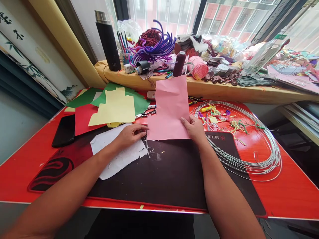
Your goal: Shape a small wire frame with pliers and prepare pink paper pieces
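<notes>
A sheet of pink paper [171,106] with a stepped cut at its left side stands tilted up over the dark mat [179,172]. My right hand [194,127] grips its lower right edge, thumb in front. At the lower left corner, my left hand [131,135] is closed with fingertips at the paper's edge. A thin twisted wire piece [147,143] shows just below those fingertips; whether they hold it too is unclear. White paper [119,157] with cut edges lies under my left hand and forearm. Scissors [149,112] lie partly hidden behind the pink sheet.
Yellow paper [114,111], red paper [84,119] and green paper [141,99] overlap at the left, beside a black phone [64,131]. A large wire coil [270,156] surrounds yarn scraps at right. A black flask [108,44] and craft supplies crowd the windowsill.
</notes>
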### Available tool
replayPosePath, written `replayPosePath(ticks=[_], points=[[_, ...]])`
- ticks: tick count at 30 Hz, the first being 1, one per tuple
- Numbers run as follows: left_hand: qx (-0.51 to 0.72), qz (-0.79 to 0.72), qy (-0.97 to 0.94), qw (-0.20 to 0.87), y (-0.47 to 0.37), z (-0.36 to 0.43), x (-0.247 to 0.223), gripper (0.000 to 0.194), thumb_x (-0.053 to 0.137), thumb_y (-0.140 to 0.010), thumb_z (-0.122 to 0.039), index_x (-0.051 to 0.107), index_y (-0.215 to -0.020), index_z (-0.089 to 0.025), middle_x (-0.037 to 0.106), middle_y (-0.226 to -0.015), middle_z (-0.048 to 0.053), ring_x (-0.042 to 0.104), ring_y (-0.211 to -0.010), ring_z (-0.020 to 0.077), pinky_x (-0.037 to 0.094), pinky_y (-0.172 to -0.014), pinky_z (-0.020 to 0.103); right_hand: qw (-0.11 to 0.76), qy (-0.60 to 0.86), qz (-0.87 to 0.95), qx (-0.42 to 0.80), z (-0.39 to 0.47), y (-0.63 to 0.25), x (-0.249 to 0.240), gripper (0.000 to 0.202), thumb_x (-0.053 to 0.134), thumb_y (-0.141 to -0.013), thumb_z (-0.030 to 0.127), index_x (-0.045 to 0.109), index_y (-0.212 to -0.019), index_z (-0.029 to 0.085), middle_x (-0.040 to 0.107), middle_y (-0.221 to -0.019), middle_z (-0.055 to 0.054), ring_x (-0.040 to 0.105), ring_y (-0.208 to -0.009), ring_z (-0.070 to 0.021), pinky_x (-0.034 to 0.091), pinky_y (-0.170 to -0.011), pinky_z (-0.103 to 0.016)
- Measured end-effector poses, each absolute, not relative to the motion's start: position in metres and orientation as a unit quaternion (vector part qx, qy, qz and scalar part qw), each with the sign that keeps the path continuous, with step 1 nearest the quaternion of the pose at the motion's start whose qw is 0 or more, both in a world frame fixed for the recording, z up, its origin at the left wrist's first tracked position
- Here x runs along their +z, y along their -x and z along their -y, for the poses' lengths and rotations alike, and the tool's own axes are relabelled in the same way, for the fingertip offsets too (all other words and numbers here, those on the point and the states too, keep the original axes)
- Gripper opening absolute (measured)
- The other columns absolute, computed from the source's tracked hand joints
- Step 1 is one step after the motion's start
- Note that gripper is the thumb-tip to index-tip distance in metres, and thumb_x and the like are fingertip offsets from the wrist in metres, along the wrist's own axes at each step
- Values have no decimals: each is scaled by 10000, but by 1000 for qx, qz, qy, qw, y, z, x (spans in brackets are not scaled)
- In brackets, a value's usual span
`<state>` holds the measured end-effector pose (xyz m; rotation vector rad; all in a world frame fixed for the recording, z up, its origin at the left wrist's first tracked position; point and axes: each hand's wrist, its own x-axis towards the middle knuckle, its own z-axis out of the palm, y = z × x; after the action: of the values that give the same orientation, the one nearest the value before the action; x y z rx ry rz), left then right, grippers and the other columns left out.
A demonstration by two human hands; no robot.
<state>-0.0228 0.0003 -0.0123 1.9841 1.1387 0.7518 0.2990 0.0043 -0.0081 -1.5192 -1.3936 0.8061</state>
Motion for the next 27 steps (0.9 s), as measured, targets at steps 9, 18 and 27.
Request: replayPosePath(ticks=[9,18,27], points=[[292,-449,-761,366,24,-2,-15,313,650,-897,-424,781,-1140,-277,756,-1175,82,681,-1016,296,546,-884,434,433,621,574,312,-4,-298,-7,373,657,-844,519,736,-887,157,730,-818,-49,585,-723,-206,440,-630,-288],[279,-458,-763,361,25,-2,-16,328,637,-912,-417,764,-1162,-248,755,-1184,68,686,-1014,266,531,-855,376,429,621,580,308,-3,-297,-5,387,656,-853,510,762,-964,155,769,-896,-72,635,-792,-237,471,-675,-312],[291,-456,-754,372,25,-3,-17,325,664,-891,-442,781,-1139,-267,756,-1189,86,683,-1053,302,537,-921,434,428,615,587,307,-3,-296,-5,363,642,-854,478,759,-975,156,775,-922,-72,646,-812,-240,473,-701,-316]])
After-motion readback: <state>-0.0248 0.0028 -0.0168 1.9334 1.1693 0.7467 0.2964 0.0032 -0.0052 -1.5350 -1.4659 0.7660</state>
